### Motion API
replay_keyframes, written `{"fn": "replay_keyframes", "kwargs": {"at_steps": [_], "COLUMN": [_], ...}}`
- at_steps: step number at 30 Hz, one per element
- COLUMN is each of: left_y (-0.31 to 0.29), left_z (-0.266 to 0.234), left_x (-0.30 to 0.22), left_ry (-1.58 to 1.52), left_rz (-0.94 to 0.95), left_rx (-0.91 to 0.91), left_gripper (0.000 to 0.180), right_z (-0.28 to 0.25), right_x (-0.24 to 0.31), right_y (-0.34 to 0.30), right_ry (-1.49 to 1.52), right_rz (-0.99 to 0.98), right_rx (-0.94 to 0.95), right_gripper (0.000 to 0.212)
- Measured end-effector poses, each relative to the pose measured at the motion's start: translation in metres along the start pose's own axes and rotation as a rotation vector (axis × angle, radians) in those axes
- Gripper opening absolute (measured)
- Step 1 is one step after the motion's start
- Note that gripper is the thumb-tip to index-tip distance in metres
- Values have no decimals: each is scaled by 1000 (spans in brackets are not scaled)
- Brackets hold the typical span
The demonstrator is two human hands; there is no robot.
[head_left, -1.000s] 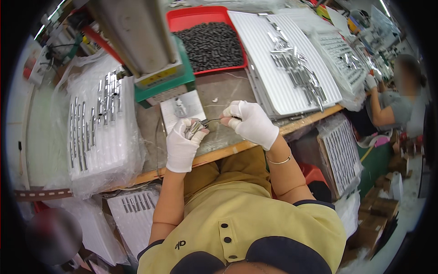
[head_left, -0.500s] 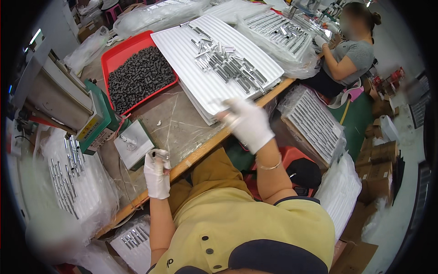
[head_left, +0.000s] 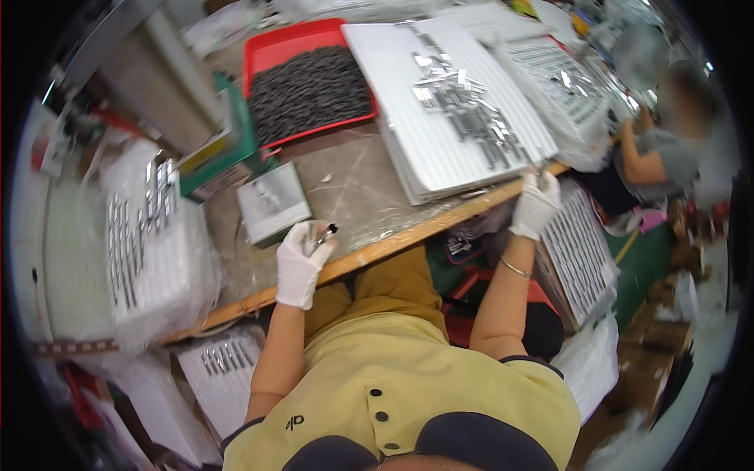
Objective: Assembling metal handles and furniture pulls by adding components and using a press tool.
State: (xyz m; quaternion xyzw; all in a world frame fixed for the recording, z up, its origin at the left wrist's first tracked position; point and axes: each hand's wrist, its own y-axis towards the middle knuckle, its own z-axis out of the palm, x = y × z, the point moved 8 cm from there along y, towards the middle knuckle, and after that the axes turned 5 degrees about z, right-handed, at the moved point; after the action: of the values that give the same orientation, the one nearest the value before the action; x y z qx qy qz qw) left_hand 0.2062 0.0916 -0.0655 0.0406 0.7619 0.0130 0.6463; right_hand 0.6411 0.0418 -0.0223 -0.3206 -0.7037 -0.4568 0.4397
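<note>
My gloved left hand (head_left: 301,263) is closed around a short shiny metal tube (head_left: 322,238) with a black piece at its end, over the table's front edge. To the right, my gloved right hand (head_left: 538,206) is up at the near right corner of a white ribbed foam sheet (head_left: 393,102). Its fingers pinch a slim metal tube (head_left: 542,162), blurred by motion. Many loose metal tubes (head_left: 471,106) lie in a heap on that sheet. Small black cylindrical pieces (head_left: 310,90) fill much of a red tray (head_left: 259,51) to its left.
A green bench machine (head_left: 224,157) with a metal-topped block (head_left: 273,202) stands at the left. Foam trays with metal tubes (head_left: 129,243) sit beyond it. The wooden table edge (head_left: 408,238) runs before me. A co-worker (head_left: 664,149) sits at the far right near wrapped tube trays (head_left: 561,78).
The head view has shifted, so the table appears farther right. My right hand has moved right to the foam sheet's near corner. The left hand's tube now shows a black end.
</note>
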Motion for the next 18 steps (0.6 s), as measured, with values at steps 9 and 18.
{"fn": "replay_keyframes", "kwargs": {"at_steps": [9, 18], "left_y": [-4, -9], "left_z": [-32, -53], "left_x": [10, 44], "left_ry": [-185, -247], "left_rz": [66, 118], "left_rx": [-22, -118], "left_gripper": [26, 30], "right_z": [134, 167], "right_x": [151, 175], "right_y": [-201, -267], "right_ry": [22, 95], "right_rz": [-280, -516], "right_rx": [1256, 1303], "right_gripper": [26, 25]}}
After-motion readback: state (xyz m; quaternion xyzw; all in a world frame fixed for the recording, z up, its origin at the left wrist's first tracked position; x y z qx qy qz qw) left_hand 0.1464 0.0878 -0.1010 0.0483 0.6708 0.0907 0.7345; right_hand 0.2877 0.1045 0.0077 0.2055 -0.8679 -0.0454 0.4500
